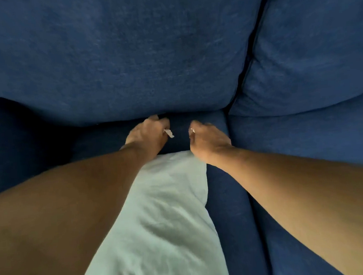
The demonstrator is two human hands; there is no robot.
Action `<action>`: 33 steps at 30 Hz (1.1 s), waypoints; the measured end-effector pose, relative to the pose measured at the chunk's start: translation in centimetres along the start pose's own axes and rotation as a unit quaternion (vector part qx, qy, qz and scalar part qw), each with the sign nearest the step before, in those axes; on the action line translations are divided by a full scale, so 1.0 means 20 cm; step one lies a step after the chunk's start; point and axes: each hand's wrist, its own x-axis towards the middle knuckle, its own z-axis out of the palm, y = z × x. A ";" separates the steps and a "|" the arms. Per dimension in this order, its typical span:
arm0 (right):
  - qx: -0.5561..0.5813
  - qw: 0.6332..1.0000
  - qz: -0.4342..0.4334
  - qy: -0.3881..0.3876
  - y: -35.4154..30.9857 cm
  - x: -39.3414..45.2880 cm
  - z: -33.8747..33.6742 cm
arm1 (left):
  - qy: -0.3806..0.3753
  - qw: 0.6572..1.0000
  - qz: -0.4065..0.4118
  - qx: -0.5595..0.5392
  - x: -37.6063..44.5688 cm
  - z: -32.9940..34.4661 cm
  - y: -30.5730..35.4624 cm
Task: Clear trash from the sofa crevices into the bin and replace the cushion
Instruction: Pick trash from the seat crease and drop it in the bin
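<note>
The left hand (146,133) is curled shut, pinching a pale scrap (169,134) that slants down to the right; the right hand (206,138) is closed on a smaller white bit (192,130), perhaps paper. Both sit at the seat's back edge, by the crevice (174,114) under the blue back cushion (115,55). A pale cushion (161,225) lies lengthwise between the forearms, running toward the sofa's front edge.

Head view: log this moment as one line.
left hand: pinching pale scrap | right hand: pinching small scrap | place: sofa crevice | pale cloth on seat
</note>
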 end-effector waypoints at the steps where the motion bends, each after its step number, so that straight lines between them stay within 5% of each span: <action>1: -0.015 1.000 -0.001 -0.009 -0.04 -0.02 0.00 | -0.002 1.000 0.001 -0.018 -0.04 -0.02 -0.03; 12: -0.130 0.990 -0.020 -0.044 -0.49 -0.38 -0.20 | -0.012 0.993 -0.098 -0.064 -0.54 -0.43 -0.26; 24: -0.147 0.986 -0.074 0.039 -0.96 -0.71 -0.51 | 0.010 0.994 -0.078 -0.079 -0.80 -0.93 -0.28; 33: -0.196 0.968 -0.151 0.027 -1.23 -0.87 -0.51 | 0.038 0.990 -0.108 -0.082 -1.12 -1.11 -0.44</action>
